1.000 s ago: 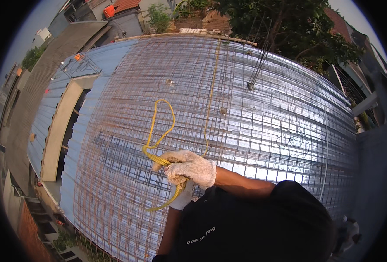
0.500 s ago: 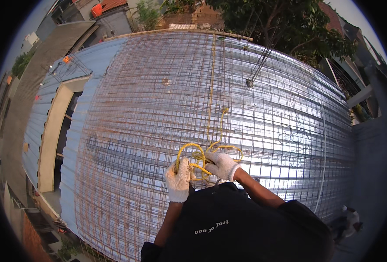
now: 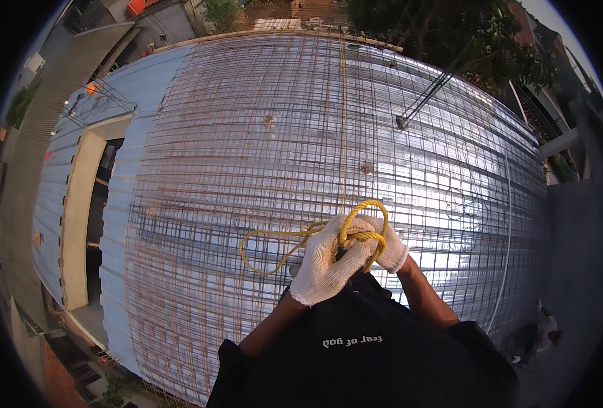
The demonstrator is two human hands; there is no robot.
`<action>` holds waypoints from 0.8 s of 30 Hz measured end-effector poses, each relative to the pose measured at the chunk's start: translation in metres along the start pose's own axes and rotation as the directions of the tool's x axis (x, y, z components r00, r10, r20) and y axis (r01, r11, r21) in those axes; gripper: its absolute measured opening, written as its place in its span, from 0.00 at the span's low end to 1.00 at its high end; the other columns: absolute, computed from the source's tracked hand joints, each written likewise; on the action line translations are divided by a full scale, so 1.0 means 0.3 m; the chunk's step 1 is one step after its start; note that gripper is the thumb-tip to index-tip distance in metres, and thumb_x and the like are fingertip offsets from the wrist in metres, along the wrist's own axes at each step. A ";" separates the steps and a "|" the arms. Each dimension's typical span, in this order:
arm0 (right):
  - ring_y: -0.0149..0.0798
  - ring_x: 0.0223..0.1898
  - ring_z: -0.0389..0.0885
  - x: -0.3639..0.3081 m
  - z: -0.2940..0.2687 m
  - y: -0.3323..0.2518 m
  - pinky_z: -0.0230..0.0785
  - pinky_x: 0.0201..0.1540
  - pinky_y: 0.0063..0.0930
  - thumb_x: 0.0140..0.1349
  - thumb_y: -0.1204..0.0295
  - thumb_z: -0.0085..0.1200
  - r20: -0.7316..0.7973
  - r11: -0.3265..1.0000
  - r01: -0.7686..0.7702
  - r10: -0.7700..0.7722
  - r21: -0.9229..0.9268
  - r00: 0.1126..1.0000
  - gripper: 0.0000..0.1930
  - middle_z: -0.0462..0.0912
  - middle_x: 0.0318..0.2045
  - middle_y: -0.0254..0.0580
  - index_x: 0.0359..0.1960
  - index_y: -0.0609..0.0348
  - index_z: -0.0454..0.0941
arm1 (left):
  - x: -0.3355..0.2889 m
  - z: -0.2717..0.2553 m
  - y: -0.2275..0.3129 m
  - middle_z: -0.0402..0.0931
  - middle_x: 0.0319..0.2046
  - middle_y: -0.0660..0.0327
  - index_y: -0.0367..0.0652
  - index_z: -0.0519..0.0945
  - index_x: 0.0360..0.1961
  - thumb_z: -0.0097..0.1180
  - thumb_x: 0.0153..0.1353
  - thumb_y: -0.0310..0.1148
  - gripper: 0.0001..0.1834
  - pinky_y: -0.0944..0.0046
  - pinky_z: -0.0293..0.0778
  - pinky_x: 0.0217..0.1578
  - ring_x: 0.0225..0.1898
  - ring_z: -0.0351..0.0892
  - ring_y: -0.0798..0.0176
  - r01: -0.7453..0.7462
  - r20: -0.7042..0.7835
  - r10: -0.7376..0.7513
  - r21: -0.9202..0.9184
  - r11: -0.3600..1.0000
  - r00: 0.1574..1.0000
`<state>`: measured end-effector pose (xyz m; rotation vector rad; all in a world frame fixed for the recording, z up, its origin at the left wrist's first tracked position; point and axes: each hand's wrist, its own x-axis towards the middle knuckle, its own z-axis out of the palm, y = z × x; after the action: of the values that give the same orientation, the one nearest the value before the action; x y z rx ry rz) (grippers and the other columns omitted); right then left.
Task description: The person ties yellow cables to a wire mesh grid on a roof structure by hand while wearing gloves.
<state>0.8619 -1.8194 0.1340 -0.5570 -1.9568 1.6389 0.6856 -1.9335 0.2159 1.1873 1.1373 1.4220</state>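
Observation:
Both my hands wear white knit work gloves and meet close in front of my dark shirt. A yellow rope (image 3: pixel 383 216) is bunched between them, with one thick loop standing up above the fingers. My left hand (image 3: pixel 325 268) is closed on the rope, its fingers lying over the bundle. Behind it my right hand (image 3: pixel 392 253) also grips the rope, partly hidden by the left. A slack rope loop hangs out to the left of my left hand. From the hands a thin yellow line runs straight away toward the far edge of the deck.
A rusty rebar mesh (image 3: pixel 233 149) covers the shiny corrugated metal deck (image 3: pixel 121 224). Upright bars (image 3: pixel 427 102) stick up at the far right. At left is a rectangular opening (image 3: pixel 97 224) with a pale rim. Another person (image 3: pixel 545 333) is at the lower right.
My hands have come together and shifted right. The left hand now crosses over in front of the right. The rope loop stands above both hands, and a slack loop swings out leftward.

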 end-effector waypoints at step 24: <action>0.24 0.23 0.67 1.575 -1.470 0.270 0.65 0.31 0.25 0.76 0.67 0.58 -1.000 0.997 -0.072 -0.027 -0.027 -0.001 0.09 0.74 0.26 0.26 0.47 0.61 0.83 | 1.019 -1.597 -1.347 0.80 0.23 0.60 0.46 0.83 0.35 0.58 0.73 0.48 0.17 0.54 0.66 0.16 0.18 0.78 0.60 0.886 -0.508 -0.861 -0.408 0.221 -0.019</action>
<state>0.7690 -1.1758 0.1725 -1.3343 -0.7708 0.5850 0.2172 -1.6176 -0.1929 -0.3438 1.9142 0.6598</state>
